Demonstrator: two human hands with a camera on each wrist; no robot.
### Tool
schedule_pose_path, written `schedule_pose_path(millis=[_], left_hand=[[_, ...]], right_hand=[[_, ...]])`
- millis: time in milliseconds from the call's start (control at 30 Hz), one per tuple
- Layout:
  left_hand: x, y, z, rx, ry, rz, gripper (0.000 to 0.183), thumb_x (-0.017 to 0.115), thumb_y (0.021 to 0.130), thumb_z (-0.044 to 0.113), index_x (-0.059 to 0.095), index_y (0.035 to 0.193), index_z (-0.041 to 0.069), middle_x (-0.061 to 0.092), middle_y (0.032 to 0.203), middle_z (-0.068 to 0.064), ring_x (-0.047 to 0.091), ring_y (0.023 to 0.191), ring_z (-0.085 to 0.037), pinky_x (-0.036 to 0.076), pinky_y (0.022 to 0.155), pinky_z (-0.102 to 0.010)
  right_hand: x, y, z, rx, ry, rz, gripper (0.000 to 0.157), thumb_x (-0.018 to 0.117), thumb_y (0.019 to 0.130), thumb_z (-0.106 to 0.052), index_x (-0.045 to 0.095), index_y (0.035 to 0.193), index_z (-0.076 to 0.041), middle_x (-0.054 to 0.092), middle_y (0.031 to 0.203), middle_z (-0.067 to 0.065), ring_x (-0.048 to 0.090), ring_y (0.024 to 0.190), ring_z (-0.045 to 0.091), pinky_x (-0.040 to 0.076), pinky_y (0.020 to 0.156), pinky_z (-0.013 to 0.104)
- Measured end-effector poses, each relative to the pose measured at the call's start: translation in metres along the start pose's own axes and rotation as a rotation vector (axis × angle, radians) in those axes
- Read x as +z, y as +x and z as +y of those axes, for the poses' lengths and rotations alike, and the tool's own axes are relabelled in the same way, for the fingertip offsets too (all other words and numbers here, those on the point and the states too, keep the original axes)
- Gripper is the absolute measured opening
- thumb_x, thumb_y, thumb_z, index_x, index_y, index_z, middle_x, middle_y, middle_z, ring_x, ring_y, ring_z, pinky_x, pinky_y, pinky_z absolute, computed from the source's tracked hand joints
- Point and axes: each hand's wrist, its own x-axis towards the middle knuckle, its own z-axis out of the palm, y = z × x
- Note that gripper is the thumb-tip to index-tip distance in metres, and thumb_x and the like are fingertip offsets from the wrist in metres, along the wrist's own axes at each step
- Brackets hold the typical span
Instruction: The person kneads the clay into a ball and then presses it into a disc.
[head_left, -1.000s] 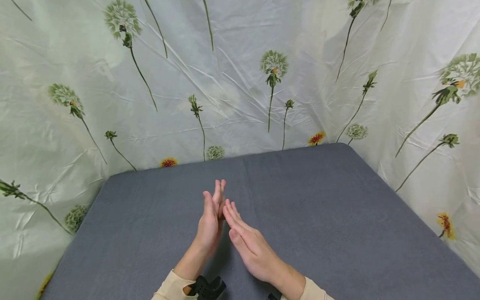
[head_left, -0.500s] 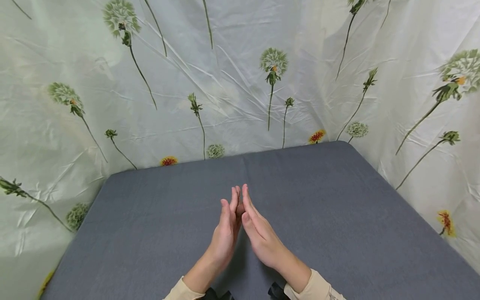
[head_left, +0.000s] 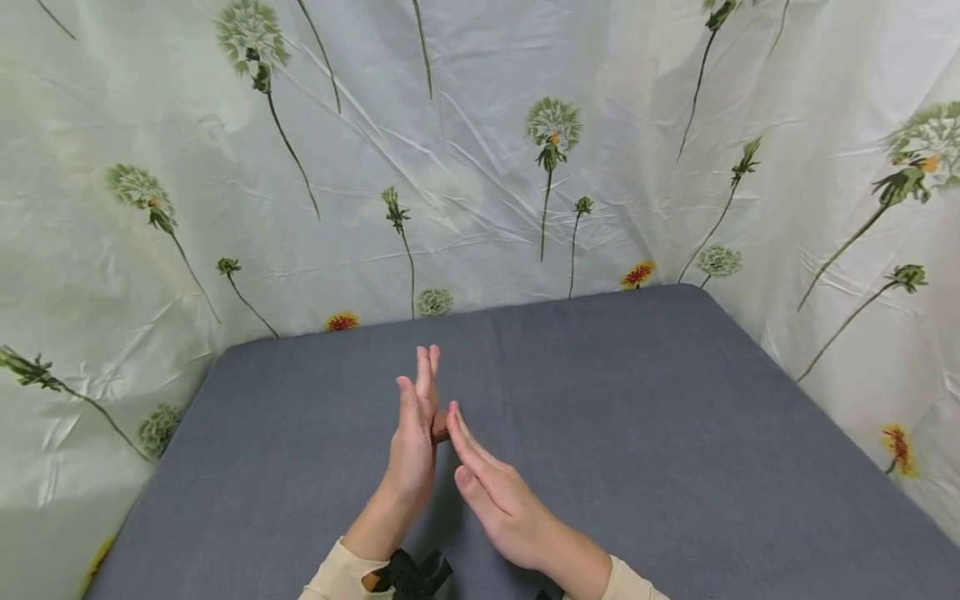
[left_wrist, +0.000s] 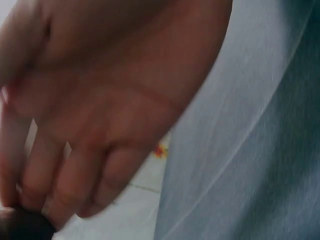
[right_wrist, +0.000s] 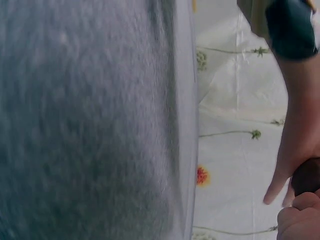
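A small brown ball [head_left: 440,427], smooth and rounded, sits between my two hands, partly hidden by them. On its left my left hand [head_left: 412,442] stands on edge, fingers straight and pointing away, palm against the ball. My right hand [head_left: 504,504] leans in from the other side, its straight fingertips right at the ball. In the right wrist view the dark brown ball [right_wrist: 306,177] shows between the left palm and the right fingertips [right_wrist: 298,217]. The left wrist view has the left palm [left_wrist: 110,100] large, with the ball [left_wrist: 25,225] dark at the lower left corner.
Under the hands lies a grey cloth-covered table [head_left: 637,417]. A pale curtain [head_left: 480,167] printed with dandelions hangs behind it and along both sides. Black wrist straps [head_left: 420,575] show at the cream sleeves [head_left: 341,575].
Both hands swung to the right, then back to the left. Now the left hand reaches farther forward than the right, and more of the brown ball shows between them.
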Motion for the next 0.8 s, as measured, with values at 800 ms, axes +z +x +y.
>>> schedule_pose_path(millis=[800], left_hand=[[0.030,-0.013,-0.009,-0.079,-0.104,-0.245,0.082,-0.003,0.108,0.071,-0.017,0.171,0.021,-0.011,0.181,0.009,-0.013,0.169,-0.021,-0.007,0.133,-0.064]], right_hand=[[-0.023,0.005,-0.002,0.034,0.007,0.134,0.063,0.034,0.118,-0.011,0.005,0.174,-0.009,-0.003,0.182,0.001,-0.003,0.168,0.013,0.003,0.128,0.010]])
